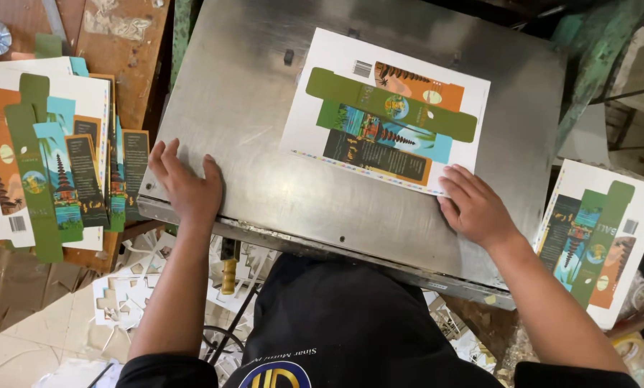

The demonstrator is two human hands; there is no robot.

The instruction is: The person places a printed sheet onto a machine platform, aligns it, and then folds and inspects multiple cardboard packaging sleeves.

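1. At the far left, a stack of printed card sheets (45, 151) lies on a wooden bench (124, 43). The sheets are white with flat box shapes in green, orange, teal and dark grey, and the sheets fan out a little to the right.
2. Below that stack, white cut-out scraps (121, 298) litter the floor.
3. The left hand (185, 188) rests flat on the near left edge of the grey metal surface (243, 108). Its fingers are spread and lie open on the metal, holding nothing.
4. In the middle of the surface, toward the far side, lies a single printed sheet (386, 111). It is white and sits at a slight tilt. On it are a long green strip, an orange panel with a barcode patch at its far left, a teal panel with a tower picture, and a dark panel nearest the person.
5. The right hand (476, 208) presses on the near right corner of that sheet. Its fingers lie close together, flat on the paper's edge, not pinching it.
6. At the far right, another pile of sheets (598, 237) of the same print lies beside the surface, well apart from the single sheet.
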